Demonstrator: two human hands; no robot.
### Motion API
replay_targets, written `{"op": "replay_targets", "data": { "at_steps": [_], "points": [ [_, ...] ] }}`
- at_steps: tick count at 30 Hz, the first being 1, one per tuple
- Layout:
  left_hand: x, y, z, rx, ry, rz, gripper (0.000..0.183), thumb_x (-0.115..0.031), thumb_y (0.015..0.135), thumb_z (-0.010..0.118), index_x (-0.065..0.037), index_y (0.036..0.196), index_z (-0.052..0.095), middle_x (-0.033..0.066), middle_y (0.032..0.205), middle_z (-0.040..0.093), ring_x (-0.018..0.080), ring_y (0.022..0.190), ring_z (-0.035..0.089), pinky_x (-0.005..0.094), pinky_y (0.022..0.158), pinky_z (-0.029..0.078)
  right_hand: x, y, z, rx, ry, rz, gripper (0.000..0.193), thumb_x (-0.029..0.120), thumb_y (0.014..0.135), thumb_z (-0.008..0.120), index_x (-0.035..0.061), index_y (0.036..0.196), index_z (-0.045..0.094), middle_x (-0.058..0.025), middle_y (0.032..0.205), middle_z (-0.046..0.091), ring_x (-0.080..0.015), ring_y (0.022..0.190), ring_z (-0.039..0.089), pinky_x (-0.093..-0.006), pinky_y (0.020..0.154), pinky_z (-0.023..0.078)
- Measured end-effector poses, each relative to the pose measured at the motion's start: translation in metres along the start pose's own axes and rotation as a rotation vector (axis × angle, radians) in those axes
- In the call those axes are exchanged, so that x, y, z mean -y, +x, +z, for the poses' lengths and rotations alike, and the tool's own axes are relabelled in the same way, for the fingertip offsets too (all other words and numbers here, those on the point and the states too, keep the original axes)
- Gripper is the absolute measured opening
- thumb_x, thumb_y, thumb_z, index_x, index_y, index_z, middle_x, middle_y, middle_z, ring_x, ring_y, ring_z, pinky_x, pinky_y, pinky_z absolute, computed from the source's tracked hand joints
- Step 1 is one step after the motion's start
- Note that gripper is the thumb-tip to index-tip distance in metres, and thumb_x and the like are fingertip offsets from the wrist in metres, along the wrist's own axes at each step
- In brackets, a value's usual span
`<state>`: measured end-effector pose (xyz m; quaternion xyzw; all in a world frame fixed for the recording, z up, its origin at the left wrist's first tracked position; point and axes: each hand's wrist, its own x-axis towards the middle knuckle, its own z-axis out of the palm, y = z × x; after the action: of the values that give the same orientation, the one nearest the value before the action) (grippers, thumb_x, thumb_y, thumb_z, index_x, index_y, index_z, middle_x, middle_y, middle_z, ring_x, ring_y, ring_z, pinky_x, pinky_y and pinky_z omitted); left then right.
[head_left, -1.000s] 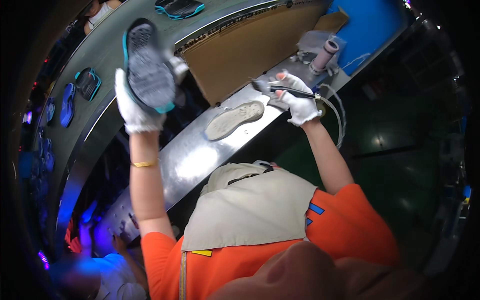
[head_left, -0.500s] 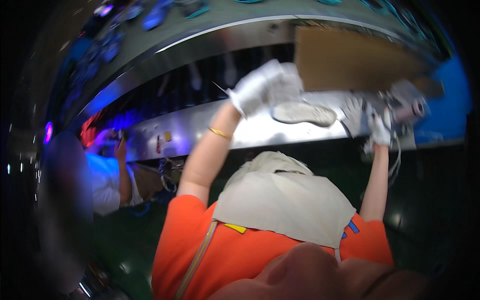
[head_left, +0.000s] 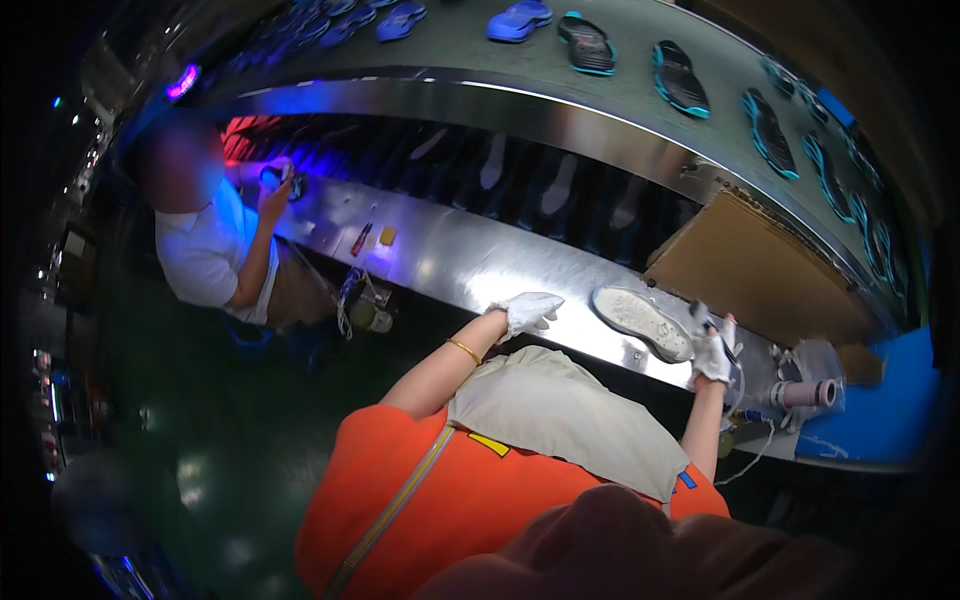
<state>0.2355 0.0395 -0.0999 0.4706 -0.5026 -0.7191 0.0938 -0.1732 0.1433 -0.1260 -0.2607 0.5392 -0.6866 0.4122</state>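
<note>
On the metal bench in front of me lies a pale shoe sole (head_left: 643, 322) with a darker rim, flat and slanting down to the right. My left hand (head_left: 528, 313), in a white glove, hovers left of the sole at the bench's near edge. Its fingers point right, loosely stretched, and nothing shows in them. At the sole's right end my right hand (head_left: 712, 356), gloved with bare fingertips, closes round a small dark hand tool (head_left: 701, 316). A pale cord runs down beside that hand. The tool's exact kind is too small to tell.
A cardboard sheet (head_left: 765, 265) leans behind the sole. Beyond it, a green conveyor (head_left: 630, 60) carries several soles. A pink cylinder (head_left: 803, 393) lies to the right by a plastic bag. At the left, a co-worker (head_left: 215, 250) sits near a yellow block (head_left: 388, 236) and a red tool (head_left: 361, 239).
My left hand has come down from above the bench to its near edge. My right hand has moved beside the sole, now holding a dark tool. The whole view has turned.
</note>
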Motion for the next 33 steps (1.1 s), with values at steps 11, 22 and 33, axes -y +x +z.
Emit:
{"op": "replay_targets", "data": {
  "at_steps": [11, 22, 33],
  "points": [
    [0.009, -0.010, -0.001, -0.055, 0.067, -0.106, 0.059, -0.045, 0.092, 0.040, -0.001, 0.132, 0.045, 0.0210, 0.120, 0.058, 0.0331, 0.097, 0.061, 0.0397, 0.080, 0.051, -0.001, 0.039, -0.270, -0.562, 0.324, 0.109, 0.034, 0.014, 0.087, 0.061, 0.0164, 0.120, 0.053, -0.0024, 0.107, 0.061, -0.0185, 0.096, 0.061, -0.0296, 0.083, 0.052],
    [0.028, 0.008, -0.002, -0.151, -0.092, -0.177, 0.058, -0.041, 0.092, 0.052, 0.001, 0.131, 0.046, 0.0202, 0.120, 0.057, 0.0300, 0.104, 0.059, 0.0389, 0.089, 0.049, 0.036, 0.031, -0.155, -0.572, 0.172, -0.045, 0.068, 0.009, 0.085, 0.063, 0.0185, 0.144, 0.030, -0.0062, 0.108, 0.061, -0.0149, 0.080, 0.057, -0.0289, 0.064, 0.048],
    [-0.222, -0.006, 0.009, -0.462, 0.584, 1.386, 0.020, -0.004, 0.091, 0.054, 0.003, 0.107, 0.062, 0.0111, 0.101, 0.064, 0.0176, 0.095, 0.061, 0.0283, 0.087, 0.048, 0.029, -0.030, -0.020, -0.234, -0.008, 0.031, 0.067, -0.004, 0.084, 0.056, 0.0104, 0.144, 0.030, -0.0142, 0.116, 0.056, -0.0180, 0.090, 0.060, -0.0291, 0.073, 0.052]
  ]
}}
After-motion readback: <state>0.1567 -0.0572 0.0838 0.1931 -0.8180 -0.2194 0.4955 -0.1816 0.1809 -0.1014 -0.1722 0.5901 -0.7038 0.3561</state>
